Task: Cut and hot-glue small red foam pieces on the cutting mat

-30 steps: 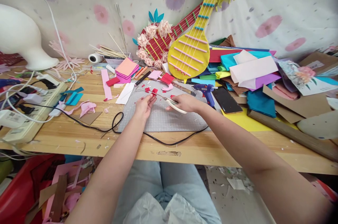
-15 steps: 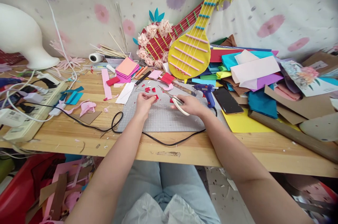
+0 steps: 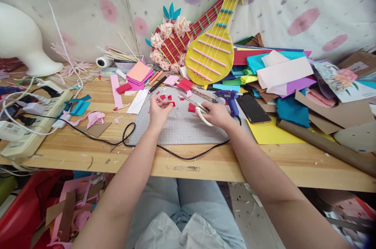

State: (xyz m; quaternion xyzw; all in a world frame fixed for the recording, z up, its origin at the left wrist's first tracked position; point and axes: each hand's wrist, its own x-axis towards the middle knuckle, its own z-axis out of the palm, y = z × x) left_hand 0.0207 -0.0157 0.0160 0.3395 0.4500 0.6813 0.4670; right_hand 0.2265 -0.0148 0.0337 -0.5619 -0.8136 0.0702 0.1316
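Between the fingertips of my left hand (image 3: 159, 112) is a small red piece (image 3: 173, 104), paper or felt. My right hand (image 3: 216, 113) is closed around the white handles of a pair of scissors (image 3: 202, 116), whose blades point up and left over the grey cutting mat (image 3: 188, 131). A red square (image 3: 191, 107) lies on the mat just left of the scissors. Several small red scraps (image 3: 163, 96) are scattered beyond my left hand. A larger folded red piece (image 3: 185, 84) rests at the mat's far edge.
A blue glue gun (image 3: 230, 100) and a black phone (image 3: 253, 109) lie to the right; a black cable (image 3: 188, 158) loops along the mat's front. Yellow (image 3: 210, 58) and red (image 3: 173, 47) craft instruments lean at the back. Coloured sheets (image 3: 284, 71) pile up right, a power strip (image 3: 35, 123) left.
My right hand with the scissors has shifted slightly right, away from my left hand, uncovering the red square on the mat. My left hand still pinches a red piece.
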